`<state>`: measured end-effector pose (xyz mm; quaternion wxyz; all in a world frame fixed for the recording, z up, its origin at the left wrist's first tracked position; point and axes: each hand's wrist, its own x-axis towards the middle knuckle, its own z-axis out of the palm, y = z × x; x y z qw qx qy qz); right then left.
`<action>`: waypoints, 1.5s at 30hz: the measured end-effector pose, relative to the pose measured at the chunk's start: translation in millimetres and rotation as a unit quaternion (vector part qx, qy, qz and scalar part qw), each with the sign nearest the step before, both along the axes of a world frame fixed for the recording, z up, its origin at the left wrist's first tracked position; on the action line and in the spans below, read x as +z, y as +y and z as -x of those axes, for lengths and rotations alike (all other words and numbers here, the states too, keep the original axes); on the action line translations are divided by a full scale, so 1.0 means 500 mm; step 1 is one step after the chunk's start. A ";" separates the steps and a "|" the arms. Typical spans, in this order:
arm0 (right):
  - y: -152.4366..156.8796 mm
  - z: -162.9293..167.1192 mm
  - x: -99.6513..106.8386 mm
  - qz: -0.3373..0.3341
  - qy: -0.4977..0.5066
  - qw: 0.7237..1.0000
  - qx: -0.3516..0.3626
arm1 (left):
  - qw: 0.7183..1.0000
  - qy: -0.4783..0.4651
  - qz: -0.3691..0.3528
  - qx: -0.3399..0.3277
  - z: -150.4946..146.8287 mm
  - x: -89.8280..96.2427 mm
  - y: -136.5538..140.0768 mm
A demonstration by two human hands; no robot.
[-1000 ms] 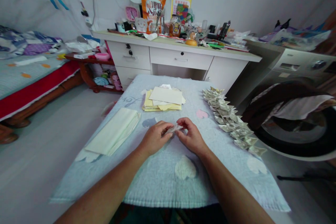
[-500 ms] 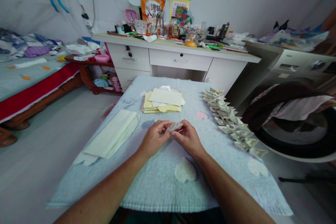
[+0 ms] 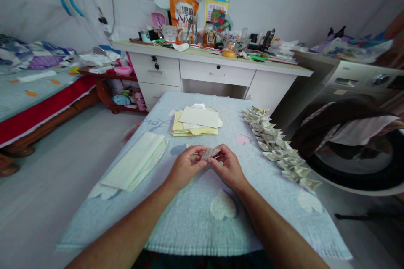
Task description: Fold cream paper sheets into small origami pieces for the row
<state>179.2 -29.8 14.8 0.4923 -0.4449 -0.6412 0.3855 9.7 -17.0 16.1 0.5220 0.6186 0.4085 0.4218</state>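
Note:
Between my two hands is a small piece of folded paper, greyish with print-like marks, held over the middle of the cloth-covered table. My left hand pinches its left side between thumb and fingers. On the right side, my right hand grips it the same way. Some of the paper is hidden behind the fingers. Beyond my hands lies a stack of yellow and white paper sheets. Rows of folded paper pieces with pointed ends stand along the table's right side.
A folded pale green paper bundle rests on the left of the light blue tablecloth. Behind stands a white desk crowded with small items. At right is a washing machine with its door open; a bed is at left.
The folded paper tilts slightly between my fingers, showing a little more of its upper face. Both hands stay in nearly the same place.

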 end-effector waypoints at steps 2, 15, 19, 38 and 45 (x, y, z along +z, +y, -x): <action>-0.001 -0.002 0.000 -0.006 -0.006 1.000 0.001 | 1.000 -0.011 0.013 -0.002 0.001 0.001 0.001; -0.004 0.011 -0.001 -0.106 -0.066 0.991 -0.040 | 0.999 0.018 -0.014 0.046 -0.006 -0.003 0.000; -0.005 0.011 0.002 -0.158 -0.121 0.980 -0.025 | 0.998 -0.020 -0.011 0.058 -0.010 -0.003 0.004; -0.006 -0.004 0.008 -0.041 -0.038 0.998 -0.025 | 0.984 -0.141 0.105 0.020 -0.009 -0.005 0.009; 0.007 -0.005 -0.002 0.055 0.006 0.998 0.016 | 0.989 -0.124 0.082 -0.007 -0.011 -0.008 0.003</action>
